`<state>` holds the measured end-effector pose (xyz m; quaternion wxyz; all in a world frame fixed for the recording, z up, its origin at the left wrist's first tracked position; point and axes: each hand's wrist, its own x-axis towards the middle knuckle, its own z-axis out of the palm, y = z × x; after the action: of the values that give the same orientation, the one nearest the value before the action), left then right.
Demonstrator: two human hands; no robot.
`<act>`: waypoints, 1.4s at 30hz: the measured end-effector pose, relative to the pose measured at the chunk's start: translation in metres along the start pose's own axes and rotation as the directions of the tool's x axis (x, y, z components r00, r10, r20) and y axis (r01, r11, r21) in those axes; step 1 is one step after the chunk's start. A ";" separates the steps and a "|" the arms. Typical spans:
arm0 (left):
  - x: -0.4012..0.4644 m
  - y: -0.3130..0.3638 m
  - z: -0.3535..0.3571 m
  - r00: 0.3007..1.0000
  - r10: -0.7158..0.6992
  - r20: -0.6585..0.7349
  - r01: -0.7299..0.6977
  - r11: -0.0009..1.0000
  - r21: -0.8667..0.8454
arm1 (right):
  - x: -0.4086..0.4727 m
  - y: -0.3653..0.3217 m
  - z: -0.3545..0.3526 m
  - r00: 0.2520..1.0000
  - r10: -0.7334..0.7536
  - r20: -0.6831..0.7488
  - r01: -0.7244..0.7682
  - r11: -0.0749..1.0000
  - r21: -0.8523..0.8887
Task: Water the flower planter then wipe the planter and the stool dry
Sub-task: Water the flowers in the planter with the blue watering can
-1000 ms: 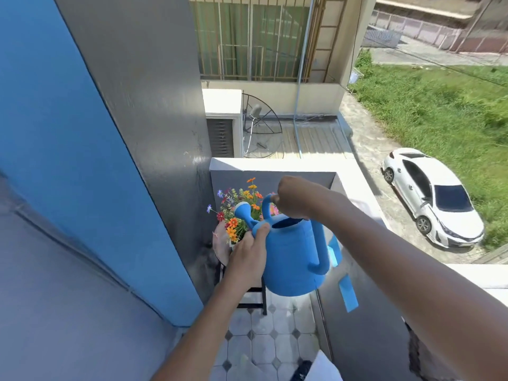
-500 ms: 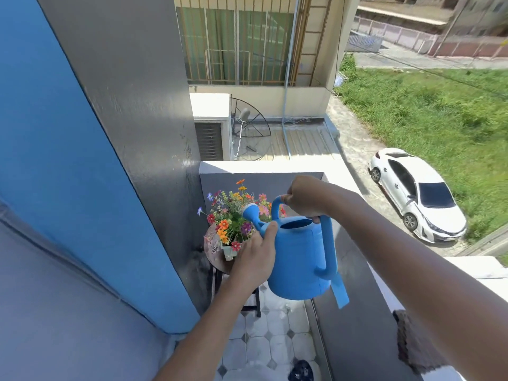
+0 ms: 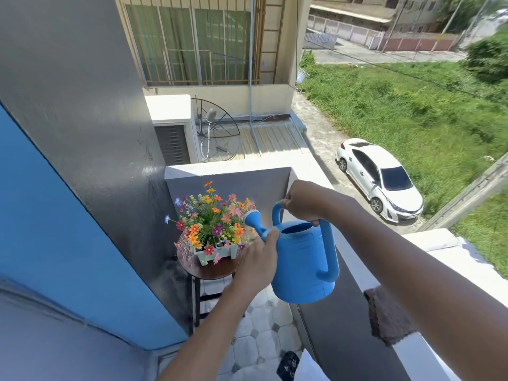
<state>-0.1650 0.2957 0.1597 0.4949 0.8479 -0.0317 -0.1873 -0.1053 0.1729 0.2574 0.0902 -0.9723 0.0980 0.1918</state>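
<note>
Right hand: watering can handle is gripped | left hand: spout base is braced, grip unseen | planter is located just left of spout.

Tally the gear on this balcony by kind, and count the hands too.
watering can: 1
flower planter: 1
stool: 1
cloth: 1
hands: 2 (left hand, right hand)
Total: 6
</note>
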 end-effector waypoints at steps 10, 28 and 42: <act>-0.013 -0.016 -0.008 1.000 0.014 0.012 -0.015 0.998 0.059 | -0.006 -0.009 0.009 0.995 -0.104 0.007 0.103 0.988 0.113; -0.060 -0.063 -0.049 0.975 -0.182 -0.127 0.178 0.983 -0.036 | -0.033 -0.071 0.040 0.967 -0.239 0.090 0.230 0.968 0.097; -0.035 -0.042 -0.003 0.993 -0.100 0.067 0.105 0.993 -0.060 | -0.030 -0.014 0.033 0.996 -0.067 0.050 0.062 0.994 0.094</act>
<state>-0.2020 0.3281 0.1351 0.5101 0.8258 0.0021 -0.2403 -0.1416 0.1980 0.2410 0.1440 -0.9643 0.0729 0.2100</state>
